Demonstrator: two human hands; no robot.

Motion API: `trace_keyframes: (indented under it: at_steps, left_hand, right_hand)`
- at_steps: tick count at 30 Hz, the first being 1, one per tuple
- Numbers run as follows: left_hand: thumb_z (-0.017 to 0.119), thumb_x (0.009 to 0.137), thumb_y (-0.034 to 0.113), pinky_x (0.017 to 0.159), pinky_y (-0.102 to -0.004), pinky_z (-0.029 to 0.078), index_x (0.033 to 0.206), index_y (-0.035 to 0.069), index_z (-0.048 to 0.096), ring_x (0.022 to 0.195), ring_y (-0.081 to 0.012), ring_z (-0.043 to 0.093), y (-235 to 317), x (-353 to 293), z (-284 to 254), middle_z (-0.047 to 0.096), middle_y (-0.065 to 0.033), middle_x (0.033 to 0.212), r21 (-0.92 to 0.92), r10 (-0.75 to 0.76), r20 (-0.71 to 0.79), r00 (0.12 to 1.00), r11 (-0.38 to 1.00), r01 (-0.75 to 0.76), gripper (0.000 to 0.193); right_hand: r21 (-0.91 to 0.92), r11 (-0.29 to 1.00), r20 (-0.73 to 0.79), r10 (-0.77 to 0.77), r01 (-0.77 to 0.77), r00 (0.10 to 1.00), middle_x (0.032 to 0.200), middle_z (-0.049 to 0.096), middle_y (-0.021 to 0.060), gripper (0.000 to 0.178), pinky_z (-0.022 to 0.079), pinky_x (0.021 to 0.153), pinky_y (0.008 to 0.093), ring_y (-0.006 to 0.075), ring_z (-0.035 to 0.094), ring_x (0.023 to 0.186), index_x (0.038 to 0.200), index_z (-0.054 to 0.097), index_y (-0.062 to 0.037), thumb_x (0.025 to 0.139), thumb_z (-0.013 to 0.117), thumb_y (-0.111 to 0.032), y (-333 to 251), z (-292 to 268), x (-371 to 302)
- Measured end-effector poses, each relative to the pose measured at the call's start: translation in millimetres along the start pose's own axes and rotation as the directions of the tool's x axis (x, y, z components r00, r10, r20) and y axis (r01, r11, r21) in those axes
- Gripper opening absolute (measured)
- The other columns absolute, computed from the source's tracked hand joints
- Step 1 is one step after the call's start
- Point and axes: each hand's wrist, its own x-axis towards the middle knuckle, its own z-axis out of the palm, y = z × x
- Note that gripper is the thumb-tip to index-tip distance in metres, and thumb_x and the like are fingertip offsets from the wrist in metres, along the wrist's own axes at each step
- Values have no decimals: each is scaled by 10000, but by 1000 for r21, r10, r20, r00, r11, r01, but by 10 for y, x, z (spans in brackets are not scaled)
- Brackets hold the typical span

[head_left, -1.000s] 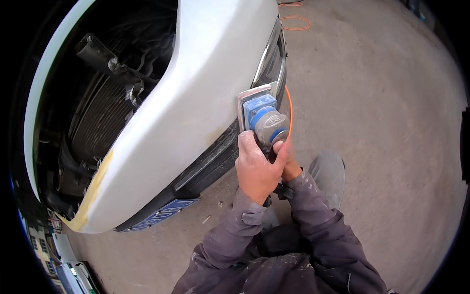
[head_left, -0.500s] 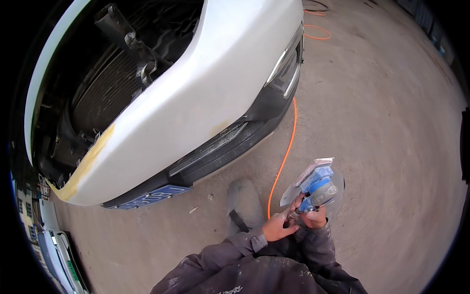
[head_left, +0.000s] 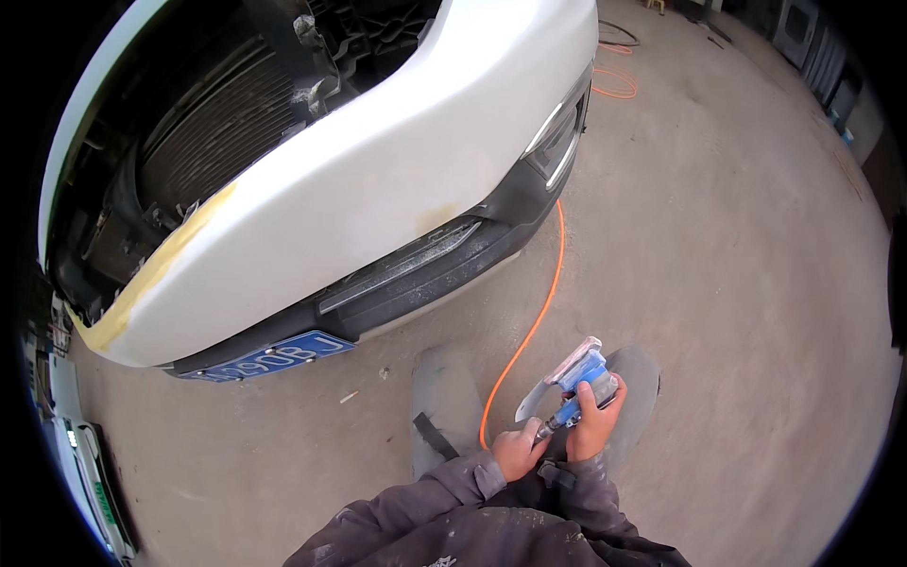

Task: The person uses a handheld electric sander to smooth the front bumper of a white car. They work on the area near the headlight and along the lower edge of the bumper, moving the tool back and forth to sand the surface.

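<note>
My right hand (head_left: pixel 593 420) is wrapped round a blue and grey air sander (head_left: pixel 588 370), thumb on top of its body. A whitish-pink, dusty pad faces away on the sander's far side. My left hand (head_left: pixel 518 450) is closed on the metal hose fitting (head_left: pixel 545 432) at the sander's near end. An orange air hose (head_left: pixel 525 342) runs from beside my left hand up towards the car. Left of the sander, a pale grey sheet (head_left: pixel 532 401) sticks out; what it is I cannot tell. Both hands are over my legs, apart from the white car bumper (head_left: pixel 378 189).
Yellowish filler (head_left: pixel 161 283) coats the bumper's left edge, with a smaller patch (head_left: pixel 436 218) near the lower grille. The engine bay (head_left: pixel 217 123) is exposed. A blue number plate (head_left: pixel 274 357) sits below. Another car (head_left: pixel 90 463) stands at far left. Coiled hose (head_left: pixel 616 83) lies beyond the headlight.
The sander has moved slightly left and down with both hands. My right hand has come round its body, now showing the thumb on top. The view has shifted a little.
</note>
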Motion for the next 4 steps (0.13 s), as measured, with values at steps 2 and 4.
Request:
trace_keyframes:
  at_steps: [2, 4]
  left_hand:
    - [608, 908, 309, 598, -511, 474, 1052, 82, 522, 706, -419, 634, -113, 96, 76, 635, -209, 731, -59, 70, -10, 997, 996, -71, 282]
    - [624, 892, 334, 629, -490, 491, 1210, 78, 511, 752, -420, 638, -430, 163, 218, 629, -235, 745, -54, 43, 80, 996, 998, -39, 423]
  right_hand:
    - [20, 999, 23, -45, 44, 999, 1008, 560, 105, 486, 539, 675, 331, 181, 601, 796, 1244, 407, -49, 832, 662, -24, -64, -21, 183]
    - [161, 983, 198, -116, 85, 973, 989, 623, 122, 521, 527, 633, 302, 203, 627, 696, 1295, 410, -95, 858, 672, -205, -187, -139, 589]
